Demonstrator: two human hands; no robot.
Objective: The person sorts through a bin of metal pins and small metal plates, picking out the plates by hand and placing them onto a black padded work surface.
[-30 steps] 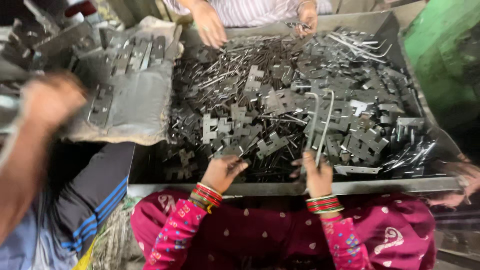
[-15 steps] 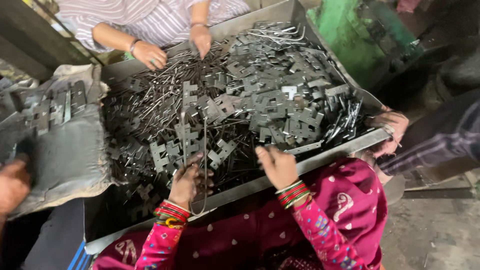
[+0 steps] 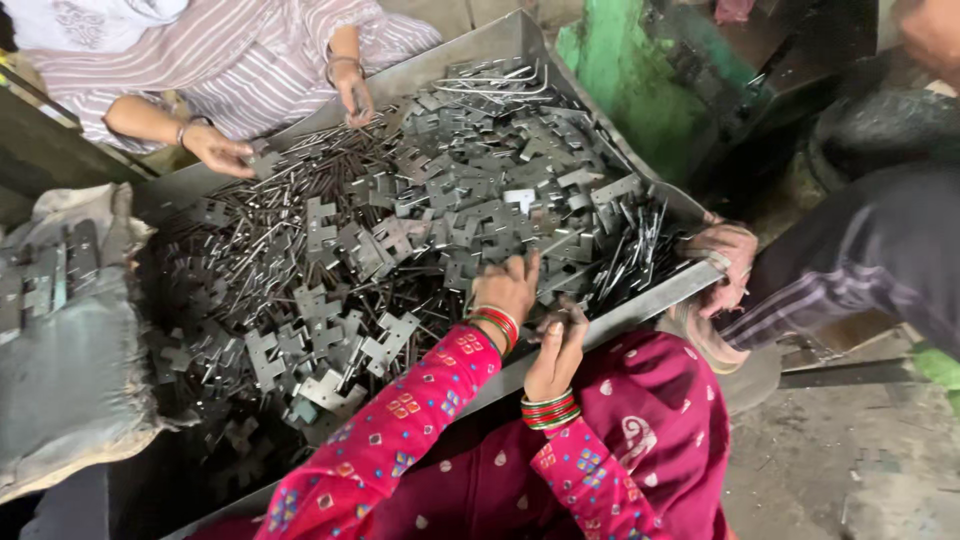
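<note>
Head view: two hands at a tray of metal stampings

Head camera looks down on a tilted steel tray [image 3: 640,310] heaped with cross-shaped metal plates [image 3: 395,340] and thin rods [image 3: 250,250], banked toward its low end. The left hand [image 3: 508,285] rests spread on the pile. The right hand [image 3: 560,345] curls at the rim; its pinch is hidden. Another person's hands [image 3: 225,150] sort opposite.

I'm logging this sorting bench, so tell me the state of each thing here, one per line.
Metal tray: heaped with loose parts.
Flat metal plates: piled, jumbled.
Thin metal rods: loose among the plates.
Left hand: resting on the plates.
Right hand: at the tray's near rim, grip unclear.
Grey sack: open, plates lying on top.
</note>
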